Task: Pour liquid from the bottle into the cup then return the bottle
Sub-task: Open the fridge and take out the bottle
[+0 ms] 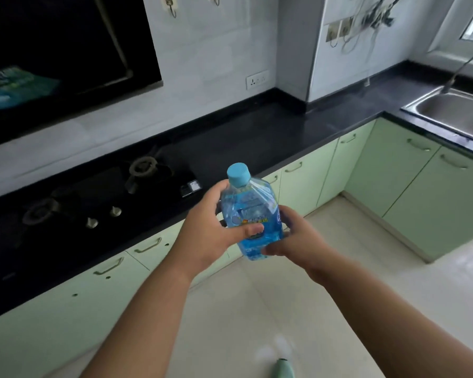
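Note:
A clear plastic bottle (247,211) of blue liquid, with a light blue cap (238,174) screwed on, is held upright and slightly tilted in front of the counter, above the floor. My left hand (210,227) wraps its left side, thumb across the label. My right hand (292,238) grips its lower right side and base. No cup is in view.
A black countertop (257,132) runs along the wall with a gas hob (93,197) at left. Pale green cabinets (407,186) stand below. A steel sink (453,113) with a tap sits at right. A green object (283,368) shows at the bottom edge above the tiled floor.

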`<state>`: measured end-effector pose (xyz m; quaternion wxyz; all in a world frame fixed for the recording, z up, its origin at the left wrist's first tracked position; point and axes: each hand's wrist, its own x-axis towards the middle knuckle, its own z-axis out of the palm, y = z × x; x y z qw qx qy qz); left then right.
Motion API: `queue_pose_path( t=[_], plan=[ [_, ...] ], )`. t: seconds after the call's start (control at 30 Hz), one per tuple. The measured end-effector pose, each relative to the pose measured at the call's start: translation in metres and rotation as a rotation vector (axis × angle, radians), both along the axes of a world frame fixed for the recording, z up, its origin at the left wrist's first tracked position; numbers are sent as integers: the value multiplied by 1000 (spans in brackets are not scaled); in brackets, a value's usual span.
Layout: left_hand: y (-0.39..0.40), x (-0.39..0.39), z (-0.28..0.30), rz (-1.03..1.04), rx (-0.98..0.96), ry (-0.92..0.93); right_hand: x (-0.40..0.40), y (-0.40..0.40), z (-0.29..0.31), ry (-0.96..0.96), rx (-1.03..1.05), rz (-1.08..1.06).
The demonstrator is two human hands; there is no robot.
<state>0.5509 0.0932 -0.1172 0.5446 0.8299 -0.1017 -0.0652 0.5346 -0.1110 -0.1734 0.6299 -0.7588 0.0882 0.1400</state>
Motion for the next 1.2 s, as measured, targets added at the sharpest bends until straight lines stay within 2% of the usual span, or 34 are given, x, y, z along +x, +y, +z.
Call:
queue_pose_path(
  t=[0.37,0.57,0.87,1.03,1.2],
  plan=[
    [-68,135,-33,-167,-20,66,99,-67,-26,86,-8,-118],
    [-87,248,-48,-252,-59,98,193,-83,-31,102,13,-182],
    [-116,410,-46,-397,42,59,332,-102,-40,119,28,-343],
    [-125,468,-49,-398,109,66,394,-113,-48,178,33,-291],
    [-135,523,-60,-263,177,67,478,-129,-61,193,-17,-172]
  ],
)
